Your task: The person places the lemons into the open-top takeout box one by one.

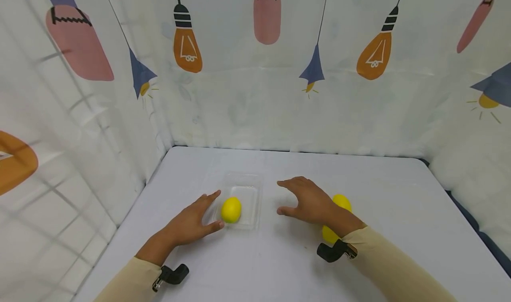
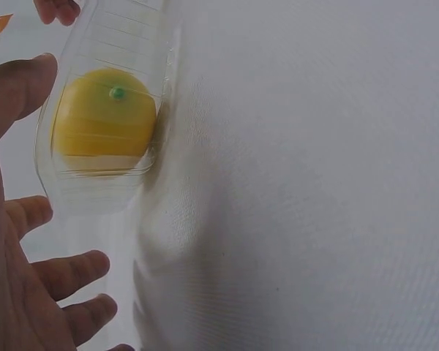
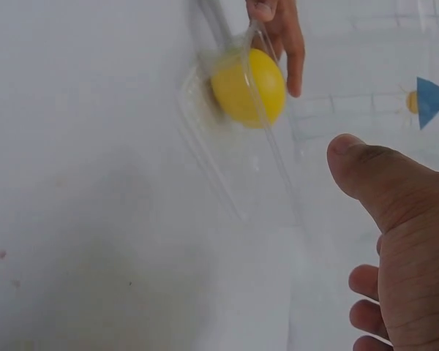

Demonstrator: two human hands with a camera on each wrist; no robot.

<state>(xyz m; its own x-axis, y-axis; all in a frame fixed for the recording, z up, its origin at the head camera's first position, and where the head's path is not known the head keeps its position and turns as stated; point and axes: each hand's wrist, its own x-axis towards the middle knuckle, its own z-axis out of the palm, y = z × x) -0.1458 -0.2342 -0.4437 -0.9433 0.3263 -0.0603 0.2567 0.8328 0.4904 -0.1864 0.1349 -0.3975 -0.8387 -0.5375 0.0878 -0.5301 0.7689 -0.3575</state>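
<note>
Resting inside clear tray [image 1: 250, 206]: yellow fruit [image 1: 231, 209]; left hand [image 1: 189, 224] beside.

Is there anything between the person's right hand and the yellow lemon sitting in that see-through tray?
Only the clear plastic tray itself: its right side wall stands between the right hand and the lemon. Otherwise I see just tabletop between them, and nothing visible covers the lemon from above.

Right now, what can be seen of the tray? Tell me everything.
The tray looks like clear plastic, rectangular, with ridged walls and a rim. It sits upright on the white table, open-topped, one yellow fruit inside toward its near left. The left hand is beside it; contact is unclear.
</note>
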